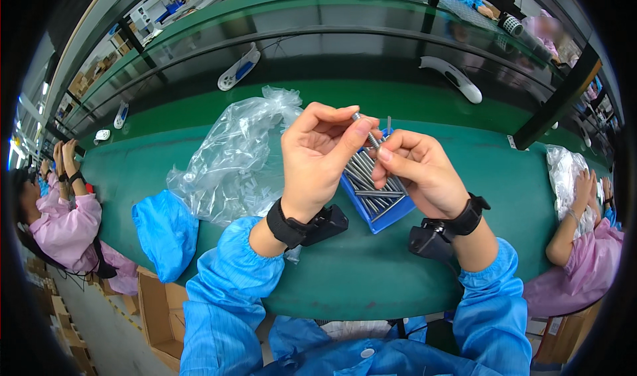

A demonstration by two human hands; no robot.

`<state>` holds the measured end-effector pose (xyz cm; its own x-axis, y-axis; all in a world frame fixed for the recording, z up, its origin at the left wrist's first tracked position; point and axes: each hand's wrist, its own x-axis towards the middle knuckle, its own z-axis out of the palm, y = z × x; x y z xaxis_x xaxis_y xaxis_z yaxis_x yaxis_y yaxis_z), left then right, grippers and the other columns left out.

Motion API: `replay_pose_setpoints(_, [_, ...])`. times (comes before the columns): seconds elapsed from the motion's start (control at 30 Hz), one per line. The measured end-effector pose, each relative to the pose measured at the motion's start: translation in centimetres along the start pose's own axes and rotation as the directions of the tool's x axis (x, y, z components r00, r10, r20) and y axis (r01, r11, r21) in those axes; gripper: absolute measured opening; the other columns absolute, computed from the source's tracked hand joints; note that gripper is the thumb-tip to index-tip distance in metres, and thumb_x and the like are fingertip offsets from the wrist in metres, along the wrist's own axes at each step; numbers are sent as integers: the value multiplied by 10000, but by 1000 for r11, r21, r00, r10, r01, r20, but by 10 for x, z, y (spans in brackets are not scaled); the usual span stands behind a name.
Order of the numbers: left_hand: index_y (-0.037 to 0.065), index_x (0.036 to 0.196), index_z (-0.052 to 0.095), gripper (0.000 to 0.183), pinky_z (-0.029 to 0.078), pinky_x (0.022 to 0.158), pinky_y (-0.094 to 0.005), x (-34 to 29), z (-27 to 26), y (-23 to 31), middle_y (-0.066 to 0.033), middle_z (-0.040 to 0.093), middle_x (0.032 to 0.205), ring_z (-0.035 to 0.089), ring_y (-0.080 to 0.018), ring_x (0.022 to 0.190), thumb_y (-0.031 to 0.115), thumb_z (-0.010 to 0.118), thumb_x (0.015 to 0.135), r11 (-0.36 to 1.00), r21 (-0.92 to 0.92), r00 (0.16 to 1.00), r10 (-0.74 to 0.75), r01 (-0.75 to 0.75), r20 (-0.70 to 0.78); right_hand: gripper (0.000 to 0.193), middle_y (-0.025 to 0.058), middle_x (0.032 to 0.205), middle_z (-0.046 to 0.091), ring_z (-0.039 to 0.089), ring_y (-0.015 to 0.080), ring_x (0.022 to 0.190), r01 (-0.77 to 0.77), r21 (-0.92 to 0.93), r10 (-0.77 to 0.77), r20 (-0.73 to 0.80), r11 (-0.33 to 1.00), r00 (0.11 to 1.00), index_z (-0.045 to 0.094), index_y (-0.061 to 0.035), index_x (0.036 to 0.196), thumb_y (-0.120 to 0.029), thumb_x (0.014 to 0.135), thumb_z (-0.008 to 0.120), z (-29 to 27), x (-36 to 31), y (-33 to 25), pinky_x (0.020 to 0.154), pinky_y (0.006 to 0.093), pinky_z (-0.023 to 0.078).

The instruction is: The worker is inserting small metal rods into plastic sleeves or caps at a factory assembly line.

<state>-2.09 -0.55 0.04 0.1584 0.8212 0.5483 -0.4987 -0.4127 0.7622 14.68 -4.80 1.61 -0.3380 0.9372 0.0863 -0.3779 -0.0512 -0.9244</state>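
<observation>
Above a blue tray point(373, 225) I hold a slim silver metal rod point(373, 139) at a slant. My left hand point(317, 155) pinches its upper end between thumb and fingers. Lower down, the thumb and fingers of my right hand point(424, 170) close on the same rod. Several similar metal rods point(367, 177) lie in the tray, partly hidden by my hands. Left of my hands a clear plastic bag point(232, 150) lies crumpled, with small clear pieces point(252, 193) in or under it; I cannot tell which.
A blue cloth bundle point(167, 233) lies left of the plastic bag on the green table point(371, 290). An open cardboard box point(159, 309) stands below the table's left edge. Co-workers in pink sleeves sit at both sides point(70, 223). A dark shelf post point(557, 100) rises at right.
</observation>
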Motion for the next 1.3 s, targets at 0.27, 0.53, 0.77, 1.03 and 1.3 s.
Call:
replay_pose_setpoints(0.27, [-34,1073,578,204,546,751,-295,46,-40,30,-157,674,967,676,-212,839,106,601,926,906,392,960,-236,161,151,136,116,925,681,655,157,880,89,-242,-118,-109,966,987,589,5,1000,-119,945,577,-6,2,-9,815,285,520])
replay_pose_setpoints(0.53, [-12,842,688,218,528,690,-308,48,-182,12,-102,680,796,668,-202,786,-40,721,628,-46,997,716,-694,60,-75,136,192,1043,671,621,153,933,108,-312,-143,-91,944,985,484,-10,1061,-80,953,531,-4,6,-8,873,296,485])
replay_pose_setpoints(0.77, [40,776,717,266,517,695,-340,50,-192,3,-97,675,775,651,-235,777,23,825,533,-167,982,643,-744,84,-182,141,162,1043,662,612,138,900,116,-346,-164,-113,931,980,501,-5,1022,-95,937,569,-1,5,-9,816,280,498])
replay_pose_setpoints(1.03, [29,754,691,197,496,676,-305,54,-178,19,-60,640,721,616,-169,726,46,812,600,-5,997,631,-774,76,-52,187,85,971,600,605,149,927,126,-372,-202,-174,920,964,521,-5,1033,-99,905,620,4,1,-12,785,290,509])
replay_pose_setpoints(1.3, [6,865,659,168,485,727,-245,57,-129,46,-14,645,776,595,-99,745,31,751,726,349,934,680,-703,75,209,192,87,986,611,615,172,967,309,-286,-357,-136,907,924,521,-12,1032,-44,880,635,12,-2,-8,873,320,500])
